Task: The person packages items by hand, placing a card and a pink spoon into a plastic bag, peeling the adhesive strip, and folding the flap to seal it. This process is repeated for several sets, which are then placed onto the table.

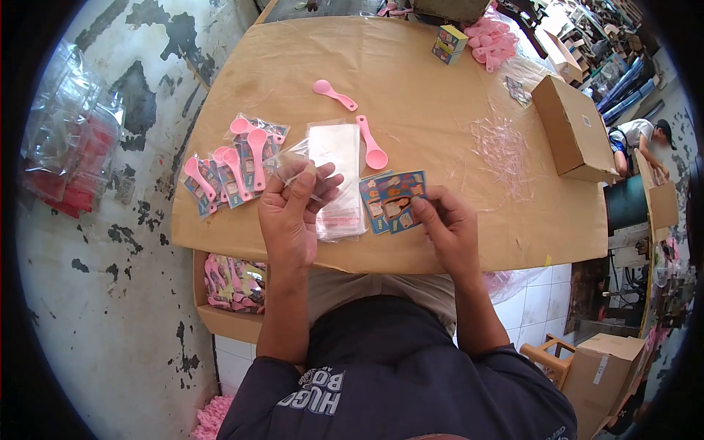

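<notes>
My left hand [295,202] pinches a small clear plastic bag [290,163] between thumb and fingers, over the left edge of a stack of clear plastic bags [334,158]. In my right hand [449,227] is a blue printed card [405,192], gripped at its right edge. A second printed card [375,211] lies partly behind it. Two loose pink spoons rest beyond the stack: one spoon [375,155] close beside it, another spoon [334,94] farther off. To the left lie several bagged cards [238,187] with pink spoons on them.
Brown paper covers the table [440,110]. Clear plastic strips [502,158] lie at the right, near a cardboard box [576,128]. A small printed box [449,44] and a pile of pink spoons [490,42] stand at the back. A carton [231,320] of packed spoons sits below left. A person [638,139] works far right.
</notes>
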A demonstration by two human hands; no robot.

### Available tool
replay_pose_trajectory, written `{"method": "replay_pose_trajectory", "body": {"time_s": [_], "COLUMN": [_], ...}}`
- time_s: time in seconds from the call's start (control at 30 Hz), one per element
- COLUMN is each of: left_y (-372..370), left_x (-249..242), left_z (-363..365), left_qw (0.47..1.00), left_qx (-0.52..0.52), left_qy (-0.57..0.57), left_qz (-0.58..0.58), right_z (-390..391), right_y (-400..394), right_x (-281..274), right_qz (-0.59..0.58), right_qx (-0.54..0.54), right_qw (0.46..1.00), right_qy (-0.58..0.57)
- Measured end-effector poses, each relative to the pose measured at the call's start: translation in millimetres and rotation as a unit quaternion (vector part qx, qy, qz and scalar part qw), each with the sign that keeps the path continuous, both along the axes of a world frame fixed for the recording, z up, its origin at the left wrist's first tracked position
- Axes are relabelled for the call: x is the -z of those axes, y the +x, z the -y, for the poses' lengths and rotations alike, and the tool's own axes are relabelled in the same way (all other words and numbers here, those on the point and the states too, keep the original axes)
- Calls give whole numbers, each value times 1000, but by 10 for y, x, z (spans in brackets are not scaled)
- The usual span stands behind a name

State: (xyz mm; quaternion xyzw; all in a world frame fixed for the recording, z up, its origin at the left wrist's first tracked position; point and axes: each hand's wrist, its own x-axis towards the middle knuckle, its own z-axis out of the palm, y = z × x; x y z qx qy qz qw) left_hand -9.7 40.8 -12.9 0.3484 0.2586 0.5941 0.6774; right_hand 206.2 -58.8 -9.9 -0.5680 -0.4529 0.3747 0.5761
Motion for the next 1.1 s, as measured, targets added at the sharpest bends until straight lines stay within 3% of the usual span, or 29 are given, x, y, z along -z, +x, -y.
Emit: {"method": "replay_pose_trajectory", "body": {"time_s": [0.17,0.23,0.53,0.87,1.1], "left_y": [112,119,49,40,93], "left_x": [-22,15,-65,-4,-51], "left_z": [81,92,155,215,248], "left_qw": [1000,999,999,995,998], "left_qx": [13,40,24,63,35], "left_qy": [-4,-7,27,55,41], "left_qz": [5,23,12,-51,-9], "right_z": [-33,-64,-73,-17,-36], "right_y": [-192,-254,-396,-358,-351], "right_x": [-50,-72,-84,-165,-51], "right_qz": [26,-27,-87,-21,-146], "right_qx": [-59,-73,-34,-117,-80], "right_qw": [998,997,995,993,986], "right_qy": [-8,-23,18,-30,0]}}
